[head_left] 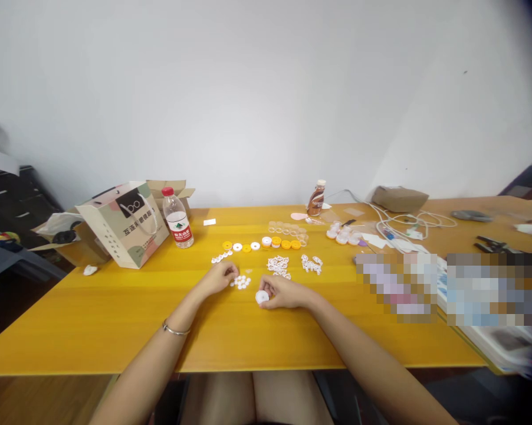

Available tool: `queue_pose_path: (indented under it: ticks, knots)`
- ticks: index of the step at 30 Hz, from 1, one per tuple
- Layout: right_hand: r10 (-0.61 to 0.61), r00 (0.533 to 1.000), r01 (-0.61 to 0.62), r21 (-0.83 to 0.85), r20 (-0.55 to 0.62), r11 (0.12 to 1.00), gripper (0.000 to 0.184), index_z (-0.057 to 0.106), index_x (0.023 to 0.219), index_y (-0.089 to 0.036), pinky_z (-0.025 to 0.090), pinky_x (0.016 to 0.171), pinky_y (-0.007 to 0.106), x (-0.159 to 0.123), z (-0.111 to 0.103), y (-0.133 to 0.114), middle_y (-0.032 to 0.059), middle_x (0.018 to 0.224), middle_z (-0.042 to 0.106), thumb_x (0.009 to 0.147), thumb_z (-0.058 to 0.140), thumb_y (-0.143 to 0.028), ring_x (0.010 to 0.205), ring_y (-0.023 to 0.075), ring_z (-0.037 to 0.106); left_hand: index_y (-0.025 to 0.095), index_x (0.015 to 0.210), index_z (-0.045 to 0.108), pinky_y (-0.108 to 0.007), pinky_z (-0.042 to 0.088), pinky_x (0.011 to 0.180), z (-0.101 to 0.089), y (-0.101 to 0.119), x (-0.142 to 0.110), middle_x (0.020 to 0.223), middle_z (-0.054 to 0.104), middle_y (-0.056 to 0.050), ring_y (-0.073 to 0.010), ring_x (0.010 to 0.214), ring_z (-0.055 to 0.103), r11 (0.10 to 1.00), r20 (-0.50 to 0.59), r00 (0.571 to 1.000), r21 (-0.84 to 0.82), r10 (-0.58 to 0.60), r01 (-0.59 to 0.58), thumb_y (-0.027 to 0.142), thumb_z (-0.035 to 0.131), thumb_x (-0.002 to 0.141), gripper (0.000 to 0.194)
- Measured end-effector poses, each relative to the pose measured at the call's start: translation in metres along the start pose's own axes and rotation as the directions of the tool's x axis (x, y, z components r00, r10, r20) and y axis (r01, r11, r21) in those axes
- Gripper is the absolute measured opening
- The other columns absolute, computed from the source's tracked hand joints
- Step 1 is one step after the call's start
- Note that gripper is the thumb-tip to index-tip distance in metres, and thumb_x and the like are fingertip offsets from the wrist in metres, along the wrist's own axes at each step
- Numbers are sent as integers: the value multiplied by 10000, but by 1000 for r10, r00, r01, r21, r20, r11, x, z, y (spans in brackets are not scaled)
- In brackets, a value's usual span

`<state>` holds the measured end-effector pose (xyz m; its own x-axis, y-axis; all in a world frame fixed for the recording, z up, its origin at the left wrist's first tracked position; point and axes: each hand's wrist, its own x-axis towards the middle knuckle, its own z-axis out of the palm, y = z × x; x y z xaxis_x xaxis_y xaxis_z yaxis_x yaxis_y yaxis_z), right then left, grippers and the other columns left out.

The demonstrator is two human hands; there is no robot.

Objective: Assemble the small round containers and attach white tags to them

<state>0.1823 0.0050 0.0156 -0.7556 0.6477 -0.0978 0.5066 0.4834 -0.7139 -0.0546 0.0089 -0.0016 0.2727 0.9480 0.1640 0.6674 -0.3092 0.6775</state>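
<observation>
My right hand (286, 293) grips a small white round disc (262, 297) by its edge, thumb below and fingers above. My left hand (219, 278) has its fingertips pinched together at the edge of a group of small white round pieces (242, 283); whatever lies between them is too small to make out. Beyond the hands runs a row of yellow and white wheel-like discs (246, 248). A short line of small white parts (222, 257) lies behind my left hand. Two piles of white openwork pieces, one nearer (278, 265) and one farther right (311, 264), lie past my right hand.
Clear round cups (288, 229) stand behind the discs. At the left are a water bottle (178, 221) and a paper bag (131, 227). A brown drink bottle (316, 199) stands at the back, with white cables (396, 218) and a black tool (496, 245) farther right.
</observation>
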Motion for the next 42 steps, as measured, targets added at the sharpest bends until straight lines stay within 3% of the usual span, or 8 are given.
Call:
queue_pose_path:
  ticks: [4, 8, 11, 17, 29, 36, 39, 42]
  knots:
    - [-12, 1000, 12, 3, -8, 1000, 307, 484, 860, -173, 357, 538, 203, 1, 1, 1, -24, 726, 536, 611, 646, -250, 617, 97, 478, 137, 765, 585, -252, 407, 702, -1, 20, -5, 778, 612, -38, -143, 735, 535, 997, -63, 995, 14, 78, -78, 247, 496, 779, 142]
    - [-57, 998, 56, -24, -41, 998, 282, 476, 825, -174, 343, 531, 202, 1, 2, 1, -32, 712, 509, 607, 642, -240, 606, 90, 451, 164, 840, 608, -238, 395, 730, 10, 44, -13, 815, 596, -31, -135, 781, 534, 944, 111, 940, 26, 324, -328, 306, 511, 811, 174]
    - [-71, 996, 69, -31, -53, 997, 262, 466, 797, -175, 345, 533, 207, 0, 1, -1, -34, 697, 496, 616, 637, -255, 593, 88, 440, 194, 871, 621, -265, 362, 788, 20, 54, -17, 851, 596, -26, -149, 842, 527, 900, 196, 898, 114, 394, -420, 344, 528, 808, 187]
    - [-90, 995, 90, 10, -38, 996, 259, 467, 751, -170, 355, 547, 213, 2, -1, -1, -44, 664, 470, 607, 658, -270, 585, 86, 432, 210, 877, 623, -274, 319, 781, 27, 58, -17, 876, 592, -25, -151, 879, 516, 844, 228, 870, 229, 438, -485, 334, 488, 840, 187]
    - [-61, 998, 62, 78, -5, 995, 253, 479, 767, -162, 372, 542, 223, 2, -2, 3, -44, 648, 481, 598, 648, -246, 577, 90, 451, 191, 883, 606, -297, 284, 759, 30, 51, -18, 864, 585, -53, -155, 839, 486, 628, 256, 770, 459, 584, -628, 323, 371, 893, 269]
    - [-77, 997, 77, 48, -15, 996, 227, 488, 784, -168, 368, 533, 212, 2, -2, 4, -42, 660, 493, 613, 628, -221, 578, 87, 448, 190, 851, 610, -298, 285, 733, 31, 56, -15, 811, 605, -51, -149, 792, 496, 679, 174, 789, 423, 590, -600, 328, 386, 881, 265]
    - [-47, 999, 47, 49, -15, 998, 268, 506, 827, -163, 375, 538, 211, 1, -1, 3, -31, 688, 518, 610, 642, -241, 596, 93, 469, 195, 853, 611, -299, 282, 746, 12, 47, -12, 828, 615, -46, -143, 776, 495, 739, 49, 829, 425, 557, -522, 334, 417, 866, 239]
    - [-25, 1000, 26, 56, -14, 998, 292, 516, 852, -160, 383, 544, 208, 0, -2, 1, -27, 688, 527, 603, 651, -236, 608, 98, 491, 195, 833, 620, -301, 281, 747, -20, 26, -10, 828, 613, -52, -160, 806, 493, 787, -48, 897, 502, 440, -359, 331, 434, 853, 231]
